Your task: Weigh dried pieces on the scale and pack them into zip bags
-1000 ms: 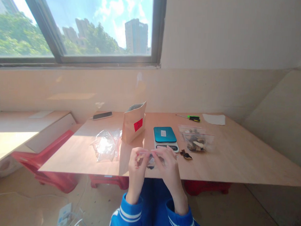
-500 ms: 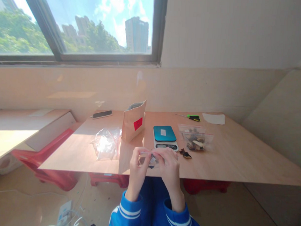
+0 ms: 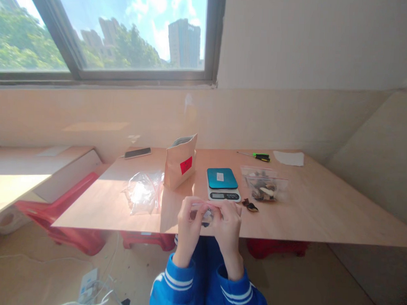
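Note:
Both hands pinch the top edge of a clear zip bag (image 3: pixel 207 215) with dark and pale pieces in it, close to the table's front edge. My left hand (image 3: pixel 189 227) grips its left side, fingers closed. On the other side my right hand (image 3: pixel 228 224) is closed on the same edge; the fingers partly hide the bag. Just beyond them sits a kitchen scale (image 3: pixel 222 179) with a blue plate and a small white label. Loose dark dried pieces (image 3: pixel 250 205) lie to the right of my right hand.
Filled zip bags (image 3: pixel 266 188) lie right of the scale. A kraft paper pouch (image 3: pixel 179 165) stands open at its left, beside clear plastic bags (image 3: pixel 142 194). Farther back are a phone (image 3: pixel 137 153), a screwdriver (image 3: pixel 256 156) and white paper (image 3: pixel 289 158). Red stools (image 3: pixel 148 242) stand below the table (image 3: pixel 321 210).
My hands have drawn slightly closer together along the bag's top edge, still pinching it. The view has shifted a little; the things on the table stay in place.

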A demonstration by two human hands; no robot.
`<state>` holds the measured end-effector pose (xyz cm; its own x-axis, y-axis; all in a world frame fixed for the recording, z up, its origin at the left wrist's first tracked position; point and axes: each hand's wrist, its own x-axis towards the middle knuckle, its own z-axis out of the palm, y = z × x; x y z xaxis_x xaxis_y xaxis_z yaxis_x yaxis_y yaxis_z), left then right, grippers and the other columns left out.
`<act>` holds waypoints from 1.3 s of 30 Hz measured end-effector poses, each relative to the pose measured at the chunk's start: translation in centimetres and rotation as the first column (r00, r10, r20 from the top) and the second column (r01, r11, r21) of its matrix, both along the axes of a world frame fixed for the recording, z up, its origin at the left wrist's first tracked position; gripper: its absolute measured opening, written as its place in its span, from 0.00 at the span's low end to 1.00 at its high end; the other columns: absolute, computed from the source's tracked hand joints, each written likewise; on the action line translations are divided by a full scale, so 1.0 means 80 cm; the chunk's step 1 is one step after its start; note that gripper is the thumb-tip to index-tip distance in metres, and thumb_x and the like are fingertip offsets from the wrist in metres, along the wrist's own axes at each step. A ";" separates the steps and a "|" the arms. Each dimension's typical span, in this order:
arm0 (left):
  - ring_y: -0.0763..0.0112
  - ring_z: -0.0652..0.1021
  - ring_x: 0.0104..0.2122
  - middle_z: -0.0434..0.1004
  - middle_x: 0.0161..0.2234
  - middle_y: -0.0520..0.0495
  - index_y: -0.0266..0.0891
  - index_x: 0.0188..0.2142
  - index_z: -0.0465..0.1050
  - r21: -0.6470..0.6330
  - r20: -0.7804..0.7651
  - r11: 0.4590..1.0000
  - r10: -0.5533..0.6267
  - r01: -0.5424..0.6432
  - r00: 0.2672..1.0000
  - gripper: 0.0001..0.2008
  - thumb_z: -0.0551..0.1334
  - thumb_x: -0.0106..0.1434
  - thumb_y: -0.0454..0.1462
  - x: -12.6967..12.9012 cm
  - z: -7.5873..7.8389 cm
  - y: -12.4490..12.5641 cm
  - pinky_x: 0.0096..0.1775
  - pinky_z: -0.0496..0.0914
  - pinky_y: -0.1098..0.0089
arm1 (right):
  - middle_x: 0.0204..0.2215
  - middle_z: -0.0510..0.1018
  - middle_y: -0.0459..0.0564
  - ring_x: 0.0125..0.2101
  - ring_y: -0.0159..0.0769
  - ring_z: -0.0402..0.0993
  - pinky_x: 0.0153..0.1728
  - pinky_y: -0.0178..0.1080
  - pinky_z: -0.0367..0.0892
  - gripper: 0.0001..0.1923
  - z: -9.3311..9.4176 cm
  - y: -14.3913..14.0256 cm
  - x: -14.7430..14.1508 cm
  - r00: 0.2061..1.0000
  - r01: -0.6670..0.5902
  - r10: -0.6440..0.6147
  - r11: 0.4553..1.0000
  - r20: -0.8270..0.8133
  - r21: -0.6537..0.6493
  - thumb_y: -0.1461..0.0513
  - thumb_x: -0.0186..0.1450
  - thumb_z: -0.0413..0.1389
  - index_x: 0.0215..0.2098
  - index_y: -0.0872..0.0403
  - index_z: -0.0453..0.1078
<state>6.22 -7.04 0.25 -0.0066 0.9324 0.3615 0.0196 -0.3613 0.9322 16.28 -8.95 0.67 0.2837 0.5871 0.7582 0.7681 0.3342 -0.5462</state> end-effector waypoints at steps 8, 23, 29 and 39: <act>0.70 0.77 0.30 0.75 0.31 0.49 0.40 0.33 0.71 -0.048 0.033 0.994 0.098 -0.097 0.995 0.08 0.63 0.60 0.42 -0.007 -0.005 0.012 0.32 0.72 0.71 | 0.34 0.83 0.47 0.38 0.41 0.73 0.43 0.44 0.59 0.09 -0.021 0.017 0.019 0.997 -0.059 0.063 0.994 0.043 -0.091 0.58 0.68 0.55 0.37 0.49 0.77; 0.70 0.78 0.33 0.77 0.33 0.48 0.38 0.36 0.74 -0.169 0.032 0.981 -0.089 0.093 0.996 0.13 0.66 0.57 0.45 -0.028 0.001 0.012 0.34 0.73 0.73 | 0.28 0.82 0.45 0.34 0.39 0.76 0.42 0.45 0.62 0.15 -0.024 0.013 0.027 0.994 -0.095 0.098 0.993 0.045 -0.070 0.68 0.65 0.53 0.28 0.46 0.79; 0.70 0.78 0.31 0.76 0.30 0.49 0.37 0.32 0.73 -0.159 0.099 0.985 -0.051 0.067 0.994 0.13 0.66 0.58 0.45 -0.030 -0.006 0.012 0.32 0.72 0.73 | 0.29 0.83 0.44 0.36 0.39 0.76 0.43 0.45 0.61 0.12 -0.028 0.013 0.025 0.987 -0.145 0.150 0.985 0.055 -0.091 0.65 0.66 0.55 0.34 0.45 0.79; 0.76 0.74 0.25 0.73 0.24 0.54 0.39 0.33 0.70 -0.159 0.150 0.983 -0.071 0.095 0.986 0.11 0.65 0.60 0.45 -0.031 0.000 0.006 0.26 0.67 0.78 | 0.42 0.81 0.48 0.47 0.41 0.73 0.50 0.46 0.54 0.11 -0.008 0.006 0.011 0.989 -0.138 0.143 0.985 0.042 -0.108 0.54 0.69 0.53 0.40 0.47 0.76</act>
